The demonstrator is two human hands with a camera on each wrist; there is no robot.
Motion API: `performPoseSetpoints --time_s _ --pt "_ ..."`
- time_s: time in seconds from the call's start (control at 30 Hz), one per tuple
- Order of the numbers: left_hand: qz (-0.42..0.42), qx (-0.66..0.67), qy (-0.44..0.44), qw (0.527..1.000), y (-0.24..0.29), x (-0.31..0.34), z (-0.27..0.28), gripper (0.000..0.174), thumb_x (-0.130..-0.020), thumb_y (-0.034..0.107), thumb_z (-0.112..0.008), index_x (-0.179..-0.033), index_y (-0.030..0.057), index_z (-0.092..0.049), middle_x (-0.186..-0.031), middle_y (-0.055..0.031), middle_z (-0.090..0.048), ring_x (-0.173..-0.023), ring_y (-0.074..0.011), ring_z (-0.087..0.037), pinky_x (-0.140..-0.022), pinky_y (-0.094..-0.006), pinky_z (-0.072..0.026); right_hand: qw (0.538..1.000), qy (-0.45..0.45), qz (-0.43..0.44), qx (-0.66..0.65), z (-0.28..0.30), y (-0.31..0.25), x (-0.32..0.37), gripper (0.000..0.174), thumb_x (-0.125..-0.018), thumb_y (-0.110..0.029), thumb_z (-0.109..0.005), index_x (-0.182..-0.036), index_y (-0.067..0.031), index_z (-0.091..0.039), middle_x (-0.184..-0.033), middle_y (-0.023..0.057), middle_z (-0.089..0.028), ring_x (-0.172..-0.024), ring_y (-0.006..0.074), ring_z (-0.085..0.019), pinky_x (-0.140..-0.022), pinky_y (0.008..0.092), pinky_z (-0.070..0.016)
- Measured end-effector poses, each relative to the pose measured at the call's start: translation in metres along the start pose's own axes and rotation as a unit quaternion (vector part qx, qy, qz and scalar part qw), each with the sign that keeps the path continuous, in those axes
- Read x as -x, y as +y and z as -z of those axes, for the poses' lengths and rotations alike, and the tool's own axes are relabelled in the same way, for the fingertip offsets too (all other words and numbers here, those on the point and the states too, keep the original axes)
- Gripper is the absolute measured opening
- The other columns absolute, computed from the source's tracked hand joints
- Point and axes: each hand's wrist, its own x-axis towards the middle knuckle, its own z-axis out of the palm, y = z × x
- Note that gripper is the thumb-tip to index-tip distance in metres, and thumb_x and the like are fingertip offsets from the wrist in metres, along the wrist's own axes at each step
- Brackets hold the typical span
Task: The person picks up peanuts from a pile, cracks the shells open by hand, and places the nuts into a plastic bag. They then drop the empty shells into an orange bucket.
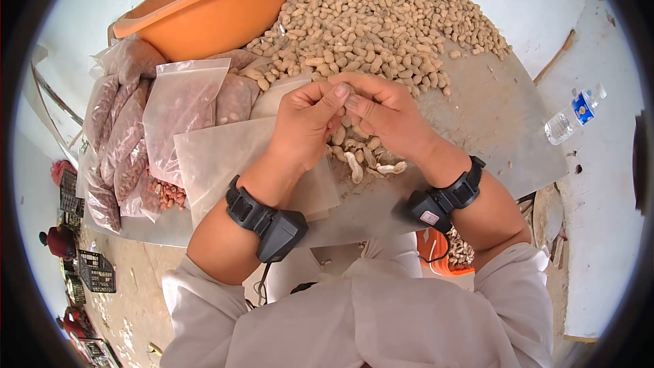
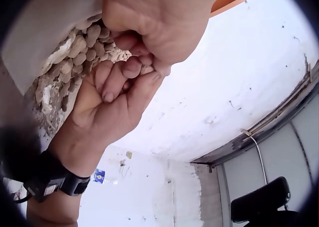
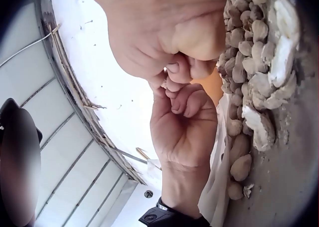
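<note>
Over the near edge of a peanut heap, my left hand (image 1: 304, 117) and right hand (image 1: 393, 114) meet fingertip to fingertip. Between them they pinch a peanut (image 2: 146, 69), of which only a small pale bit shows; the curled fingers hide the rest. Split, empty peanut shells (image 1: 355, 166) lie on the table just below the hands, their white insides showing. Beside them are a few whole peanuts (image 3: 241, 167). The large heap of unshelled peanuts (image 1: 368, 17) spreads behind the hands.
An orange basin (image 1: 211, 24) leans at the back left. Bags of reddish kernels (image 1: 126, 133) and flat plastic bags (image 1: 231, 146) cover the left of the grey table (image 1: 490, 133). A water bottle (image 1: 572, 117) stands at right. Below the table edge is an orange bucket (image 1: 436, 245) with shells.
</note>
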Motion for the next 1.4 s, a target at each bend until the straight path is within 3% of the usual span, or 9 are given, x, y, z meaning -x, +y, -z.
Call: performPoseSetpoints --time_s 0.23,0.37,0.53,0.8,0.9,1.03,1.1,1.2,1.4 --pt "-0.015 0.021 0.024 0.999 -0.001 0.000 -0.004 0.016 -0.087 0.017 -0.060 -0.082 0.0021 -0.063 -0.063 -0.0001 -0.053 -0.051 -0.0058 -0.041 -0.046 -0.0186 -0.0320 0.952 0.018 -0.045 -0.301 -0.005 0.015 -0.001 0.027 -0.092 -0.018 -0.046 -0.113 -0.0042 -0.055 -0.069 0.0005 -0.050 -0.048 0.0051 -0.034 -0.044 0.0201 -0.0286" --pt "-0.120 -0.188 0.047 0.974 -0.002 0.001 -0.003 0.014 -0.084 0.012 -0.063 -0.091 -0.0002 -0.064 -0.069 -0.0009 -0.057 -0.056 -0.0059 -0.047 -0.051 -0.0182 -0.0378 0.915 0.025 -0.094 -0.391 -0.005 0.021 -0.002 0.022 -0.092 -0.024 -0.046 -0.092 -0.0042 -0.054 -0.069 0.0040 -0.051 -0.045 0.0080 -0.036 -0.043 0.0218 -0.0286" --pt "-0.272 -0.371 0.041 0.887 -0.005 -0.002 0.001 0.017 -0.079 0.005 -0.066 -0.095 -0.0006 -0.064 -0.071 -0.0016 -0.060 -0.062 -0.0053 -0.051 -0.057 -0.0187 -0.0426 0.887 0.030 -0.119 -0.446 -0.003 0.031 -0.005 0.028 -0.091 -0.028 -0.046 -0.074 -0.0071 -0.045 -0.068 0.0066 -0.051 -0.044 0.0096 -0.037 -0.042 0.0231 -0.0280" --pt "-0.159 -0.169 0.070 0.970 0.000 0.001 -0.003 0.016 -0.081 0.008 -0.065 -0.094 -0.0008 -0.064 -0.076 0.0004 -0.061 -0.066 -0.0031 -0.051 -0.057 -0.0178 -0.0406 0.916 0.043 -0.126 -0.378 0.011 0.012 -0.006 0.022 -0.089 -0.022 -0.052 -0.089 -0.0009 -0.056 -0.064 0.0034 -0.050 -0.044 0.0082 -0.037 -0.040 0.0200 -0.0273" --pt "-0.133 -0.121 0.032 0.983 0.001 0.002 0.001 0.015 -0.081 0.007 -0.065 -0.094 -0.0004 -0.064 -0.078 0.0008 -0.062 -0.068 -0.0030 -0.051 -0.059 -0.0175 -0.0404 0.938 0.078 -0.084 -0.326 0.030 0.016 -0.012 0.023 -0.087 -0.016 -0.053 -0.105 -0.0013 -0.057 -0.062 0.0016 -0.049 -0.044 0.0074 -0.036 -0.040 0.0194 -0.0276" --pt "-0.070 -0.209 -0.071 0.973 0.006 0.008 -0.006 0.014 -0.080 0.006 -0.066 -0.093 0.0004 -0.064 -0.080 0.0008 -0.061 -0.067 -0.0041 -0.051 -0.060 -0.0182 -0.0410 0.990 0.127 -0.049 -0.017 0.068 0.019 -0.017 0.018 -0.086 -0.013 -0.055 -0.100 -0.0028 -0.062 -0.068 -0.0002 -0.056 -0.052 0.0076 -0.044 -0.048 0.0232 -0.0377" --pt "-0.038 -0.227 -0.126 0.965 0.004 0.009 -0.007 0.014 -0.079 0.006 -0.067 -0.092 0.0010 -0.065 -0.079 0.0005 -0.060 -0.066 -0.0052 -0.051 -0.061 -0.0188 -0.0414 0.955 0.141 -0.044 0.258 0.075 0.015 -0.018 0.015 -0.084 -0.011 -0.058 -0.093 -0.0014 -0.064 -0.071 0.0005 -0.059 -0.059 0.0091 -0.051 -0.054 0.0243 -0.0419" --pt "-0.031 -0.302 -0.187 0.934 0.000 0.009 -0.004 0.015 -0.077 0.006 -0.069 -0.091 0.0014 -0.065 -0.077 0.0003 -0.059 -0.068 -0.0053 -0.051 -0.060 -0.0196 -0.0412 0.937 0.065 -0.028 0.342 0.074 0.020 -0.017 0.014 -0.079 -0.011 -0.062 -0.087 0.0005 -0.064 -0.075 0.0038 -0.062 -0.070 0.0116 -0.056 -0.062 0.0251 -0.0443" --pt "0.008 -0.334 -0.236 0.912 0.001 0.011 -0.005 0.016 -0.074 0.007 -0.071 -0.088 0.0019 -0.064 -0.076 -0.0011 -0.058 -0.069 -0.0073 -0.053 -0.059 -0.0221 -0.0421 0.886 0.044 0.013 0.462 0.055 0.018 -0.012 0.016 -0.074 -0.013 -0.065 -0.086 -0.0026 -0.064 -0.069 0.0119 -0.059 -0.063 0.0207 -0.056 -0.058 0.0307 -0.0434"
